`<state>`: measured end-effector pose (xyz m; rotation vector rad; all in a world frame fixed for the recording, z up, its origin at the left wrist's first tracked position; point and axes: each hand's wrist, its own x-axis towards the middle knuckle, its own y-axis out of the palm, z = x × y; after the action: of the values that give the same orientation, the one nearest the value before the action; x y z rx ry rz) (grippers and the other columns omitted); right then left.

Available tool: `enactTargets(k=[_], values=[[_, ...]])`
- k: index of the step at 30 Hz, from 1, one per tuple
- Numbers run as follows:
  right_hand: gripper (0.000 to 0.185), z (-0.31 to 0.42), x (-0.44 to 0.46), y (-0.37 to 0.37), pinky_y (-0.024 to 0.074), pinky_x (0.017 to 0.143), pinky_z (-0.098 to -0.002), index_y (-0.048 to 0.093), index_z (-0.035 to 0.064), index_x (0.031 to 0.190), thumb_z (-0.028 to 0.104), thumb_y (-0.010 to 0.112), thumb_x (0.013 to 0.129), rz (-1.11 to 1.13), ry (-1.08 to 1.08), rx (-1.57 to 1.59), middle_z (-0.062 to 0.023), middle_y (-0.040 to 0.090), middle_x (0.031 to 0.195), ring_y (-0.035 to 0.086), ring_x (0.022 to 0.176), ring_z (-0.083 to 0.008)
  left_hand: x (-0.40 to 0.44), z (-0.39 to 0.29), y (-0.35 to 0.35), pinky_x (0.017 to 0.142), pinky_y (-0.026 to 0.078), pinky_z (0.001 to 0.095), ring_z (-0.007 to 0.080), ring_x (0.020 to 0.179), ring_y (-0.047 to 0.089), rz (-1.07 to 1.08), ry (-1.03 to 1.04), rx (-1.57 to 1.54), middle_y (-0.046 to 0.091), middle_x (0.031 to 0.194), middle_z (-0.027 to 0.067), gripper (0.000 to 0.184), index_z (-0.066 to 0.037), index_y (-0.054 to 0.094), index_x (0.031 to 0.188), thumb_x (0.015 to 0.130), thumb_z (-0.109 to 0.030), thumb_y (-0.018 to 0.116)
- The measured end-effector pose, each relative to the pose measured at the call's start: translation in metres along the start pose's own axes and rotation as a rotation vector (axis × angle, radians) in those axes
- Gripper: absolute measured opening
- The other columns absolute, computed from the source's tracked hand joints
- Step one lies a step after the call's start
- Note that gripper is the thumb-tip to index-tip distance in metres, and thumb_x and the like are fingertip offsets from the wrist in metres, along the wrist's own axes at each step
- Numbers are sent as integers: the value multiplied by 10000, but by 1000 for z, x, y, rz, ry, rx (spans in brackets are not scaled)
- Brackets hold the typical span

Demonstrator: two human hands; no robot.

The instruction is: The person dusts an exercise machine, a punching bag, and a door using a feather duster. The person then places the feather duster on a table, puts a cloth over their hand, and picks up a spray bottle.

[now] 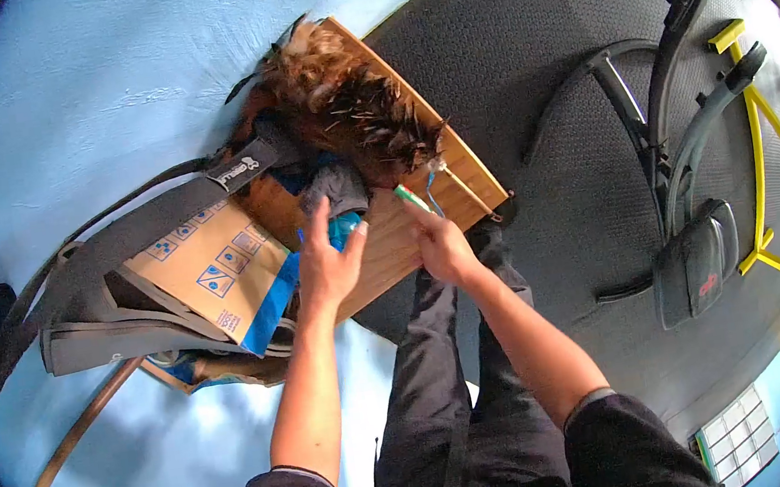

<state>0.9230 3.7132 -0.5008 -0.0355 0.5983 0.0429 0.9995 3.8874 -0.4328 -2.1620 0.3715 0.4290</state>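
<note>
My left hand (327,269) reaches over the wooden surface with thumb and fingers apart. Just beyond it, partly covered by the fingers, is a bright blue object (345,227) beside a crumpled dark grey cloth (335,186). I cannot see whether the fingers touch either one. My right hand (445,248) is closed around a small green-and-white object (412,199), whose end sticks out past the thumb; its kind is unclear. A brown feather duster (344,103) lies across the far part of the wooden surface (378,266).
An open cardboard box (203,266) with blue printing stands at the left, a black strap (143,215) draped over it. Blue wall (109,93) borders the left. Black textured floor (473,48) extends right, with black gym equipment (660,142) and yellow metal frames (759,169).
</note>
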Motion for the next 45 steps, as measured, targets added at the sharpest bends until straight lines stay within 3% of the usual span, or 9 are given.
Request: enactTargets(k=[4, 10, 12, 15, 20, 22, 28, 40, 45], values=[[613, 45, 66, 49, 453, 914, -411, 395, 205, 1372, 184, 608, 798, 105, -124, -435, -217, 487, 1269, 512, 1107, -405, 20, 13, -35, 1031, 342, 397, 365, 1244, 418, -81, -159, -280, 415, 1331, 280, 726, 40, 317, 1355, 812, -277, 681], [334, 13, 104, 115, 497, 835, -420, 621, 145, 1095, 227, 643, 772, -61, -32, -651, -193, 494, 1254, 562, 1002, -380, 16, 36, -43, 1073, 268, 410, 375, 1306, 311, -60, -240, -508, 322, 1378, 303, 760, 17, 248, 1392, 819, -228, 683], [182, -27, 115, 125, 504, 763, -409, 647, 56, 885, 210, 653, 788, -156, -304, -557, -194, 594, 1078, 597, 926, -364, 11, 41, -45, 1070, 274, 410, 377, 1296, 328, -85, -223, -494, 333, 1370, 305, 738, 20, 258, 1385, 829, -234, 672], [176, 43, 73, 78, 466, 625, -369, 598, 11, 841, 185, 621, 840, -303, 47, 29, -153, 627, 750, 609, 681, -302, 7, 42, -49, 1080, 253, 402, 362, 1312, 306, -44, -169, -489, 308, 1398, 284, 776, 14, 240, 1399, 810, -227, 685], [328, 110, 13, 26, 442, 667, -251, 608, 44, 932, 357, 510, 941, -168, 421, 1020, 0, 598, 837, 541, 735, -99, 3, 1, -47, 1087, 243, 379, 315, 1337, 290, 241, 274, -184, 316, 1430, 207, 832, -19, 250, 1414, 756, -241, 707], [361, 78, 15, 21, 446, 694, -235, 609, 55, 990, 387, 470, 954, -170, 452, 562, 4, 596, 854, 540, 749, -92, 0, -7, -40, 1051, 306, 364, 305, 1284, 382, 503, 53, -431, 402, 1374, 208, 765, -24, 340, 1378, 741, -215, 719], [386, 84, -12, 19, 404, 886, -273, 477, 37, 1255, 236, 512, 926, 57, 144, 1165, -26, 572, 1088, 526, 977, -139, -21, -27, -3, 956, 394, 441, 407, 1116, 472, 235, 194, -212, 530, 1147, 220, 628, 0, 422, 1288, 745, -159, 694], [287, 76, -55, -11, 487, 715, -321, 617, 2, 988, 138, 699, 750, -238, 209, -287, -179, 661, 815, 664, 816, -231, -54, -53, 40, 738, 462, 519, 468, 860, 564, 361, 2, -25, 599, 916, 262, 321, -32, 506, 1074, 807, -197, 571], [263, 53, -64, -40, 476, 699, -281, 634, -23, 928, 134, 738, 745, -413, 161, -21, -94, 666, 815, 608, 763, -136, -55, -58, 48, 750, 467, 490, 423, 928, 575, 302, -27, 49, 611, 976, 245, 366, -59, 536, 1156, 838, -235, 576]])
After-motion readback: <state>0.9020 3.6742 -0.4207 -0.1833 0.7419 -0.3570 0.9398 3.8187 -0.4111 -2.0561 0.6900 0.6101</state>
